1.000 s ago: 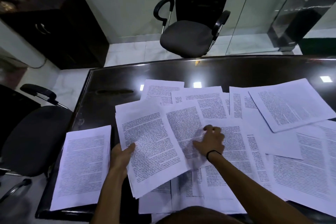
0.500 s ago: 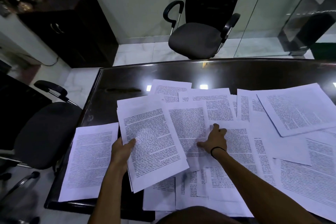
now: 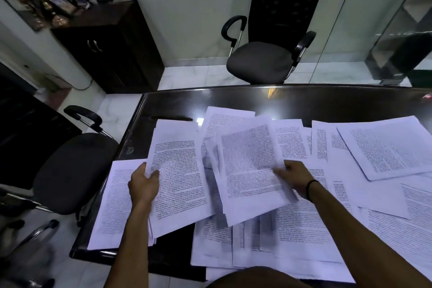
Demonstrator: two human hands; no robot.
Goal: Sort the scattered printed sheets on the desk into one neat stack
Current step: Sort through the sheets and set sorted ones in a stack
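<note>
Left hand (image 3: pixel 143 186) grips the gathered stack (image 3: pixel 177 180) by its left edge, thumb over the top page, fingers hidden beneath; stack lifted and tilted, its lower corner hanging past the near desk edge. Right hand (image 3: pixel 295 177) pinches a small bundle of sheets (image 3: pixel 250 166) at the right edge, thumb on top; bundle raised off the desk (image 3: pixel 233 98), fanned, its pages out of register, left edge just beside or over the stack in the left hand. Cannot tell how many pages the bundle holds. Loose sheets (image 3: pixel 304 224) lie under and between both hands; a single sheet (image 3: pixel 112 199) sits left of the left hand, partly under the forearm; a separate set (image 3: pixel 388 147) lies well to the right of the right hand, with more pages below it. Risks, as judged: the fanned bundle is held at 1 edge only, so lower pages could slip out and drop back onto the spread; merging it crooked would leave corners sticking out and need squaring later; the stack's overhanging corner could shed pages to the floor if the left grip loosens; the left forearm could drag the single sheet off the desk; text looks to run in differing directions, so pages may go in turned
</note>
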